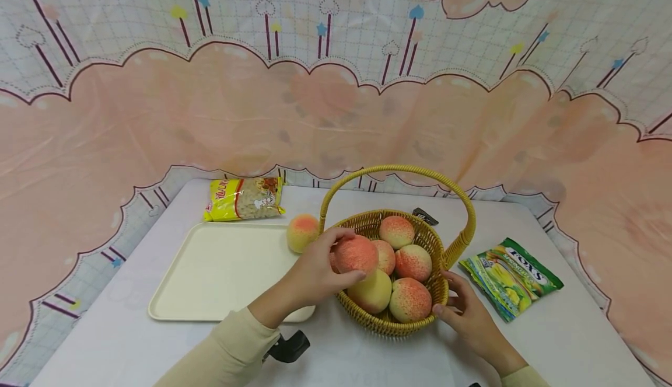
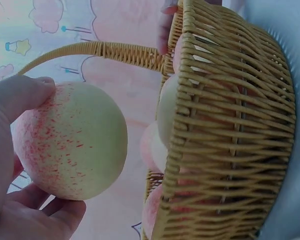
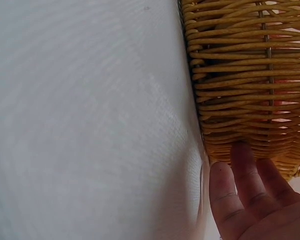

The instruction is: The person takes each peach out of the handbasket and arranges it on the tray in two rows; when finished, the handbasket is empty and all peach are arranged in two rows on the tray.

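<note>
My left hand (image 1: 315,270) grips a red-and-yellow peach (image 1: 357,254) between thumb and fingers. In the left wrist view this peach (image 2: 72,140) is apart from the basket, above its rim. The woven wicker basket (image 1: 391,327), with an arched handle, holds several more peaches (image 1: 412,299). At its right side my right hand (image 1: 467,317) holds the basket, thumb at the rim and fingers along the outside near the handle's base. The right wrist view has those fingers (image 3: 247,175) against the wicker wall (image 3: 250,95).
Left of the basket lies a cream tray (image 1: 226,276), with a single peach (image 1: 303,233) at its far right corner. A yellow snack bag (image 1: 244,199) is behind the tray. A green Foxs packet (image 1: 511,279) lies on the right, and a small black packet (image 1: 425,216) behind the basket.
</note>
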The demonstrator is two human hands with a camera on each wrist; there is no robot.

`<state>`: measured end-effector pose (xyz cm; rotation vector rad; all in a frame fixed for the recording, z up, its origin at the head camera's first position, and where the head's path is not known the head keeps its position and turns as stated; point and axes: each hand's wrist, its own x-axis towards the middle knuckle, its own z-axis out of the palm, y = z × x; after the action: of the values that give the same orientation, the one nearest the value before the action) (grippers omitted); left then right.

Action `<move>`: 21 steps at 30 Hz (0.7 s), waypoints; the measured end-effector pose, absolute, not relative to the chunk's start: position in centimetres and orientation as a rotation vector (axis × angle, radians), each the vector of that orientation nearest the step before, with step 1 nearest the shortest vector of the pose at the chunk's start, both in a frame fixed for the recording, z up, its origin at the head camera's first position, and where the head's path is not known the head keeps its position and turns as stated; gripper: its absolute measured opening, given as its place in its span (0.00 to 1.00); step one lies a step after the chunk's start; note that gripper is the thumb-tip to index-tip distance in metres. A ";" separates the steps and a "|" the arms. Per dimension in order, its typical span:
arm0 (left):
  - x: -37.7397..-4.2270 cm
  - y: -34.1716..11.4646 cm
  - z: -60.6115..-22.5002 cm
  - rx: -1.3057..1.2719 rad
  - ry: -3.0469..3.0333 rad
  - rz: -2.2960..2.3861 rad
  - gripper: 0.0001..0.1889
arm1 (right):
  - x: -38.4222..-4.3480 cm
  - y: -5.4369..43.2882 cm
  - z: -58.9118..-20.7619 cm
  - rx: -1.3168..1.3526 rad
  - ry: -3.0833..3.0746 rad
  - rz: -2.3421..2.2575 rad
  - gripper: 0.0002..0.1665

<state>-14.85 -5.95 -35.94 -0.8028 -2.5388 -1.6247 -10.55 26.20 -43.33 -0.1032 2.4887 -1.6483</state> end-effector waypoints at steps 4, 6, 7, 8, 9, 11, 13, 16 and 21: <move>-14.4 -6.9 -35.9 -0.745 -2.579 -1.641 0.34 | -10.5 26.2 -43.3 -0.106 2.491 -1.650 0.39; -14.2 -7.4 -35.9 -0.732 -2.592 -1.619 0.34 | -10.5 26.2 -43.4 -0.101 2.497 -1.643 0.39; -14.1 -7.7 -35.9 -0.733 -2.592 -1.600 0.33 | -10.5 26.2 -43.4 -0.098 2.498 -1.641 0.39; -14.0 -7.9 -35.9 -0.736 -2.590 -1.582 0.32 | -10.5 26.2 -43.4 -0.093 2.501 -1.637 0.40; -13.9 -8.2 -36.0 -0.741 -2.586 -1.561 0.32 | -10.5 26.2 -43.4 -0.090 2.502 -1.633 0.40; -13.8 -8.7 -36.1 -0.761 -2.566 -1.521 0.31 | -10.5 26.2 -43.4 -0.082 2.504 -1.628 0.40; -13.7 -9.2 -36.2 -0.766 -2.552 -1.478 0.30 | -10.5 26.2 -43.5 -0.081 2.505 -1.628 0.40; -13.5 -10.1 -36.4 -0.763 -2.536 -1.449 0.30 | -10.5 26.2 -43.5 -0.095 2.507 -1.634 0.40; -13.5 -11.6 -36.7 -0.752 -2.523 -1.439 0.29 | -10.6 26.2 -43.7 -0.129 2.511 -1.655 0.40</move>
<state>-13.52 -11.63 -36.68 -0.7518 -2.5231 -1.4392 -10.56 26.23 -43.68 -0.1286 2.5109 -1.6554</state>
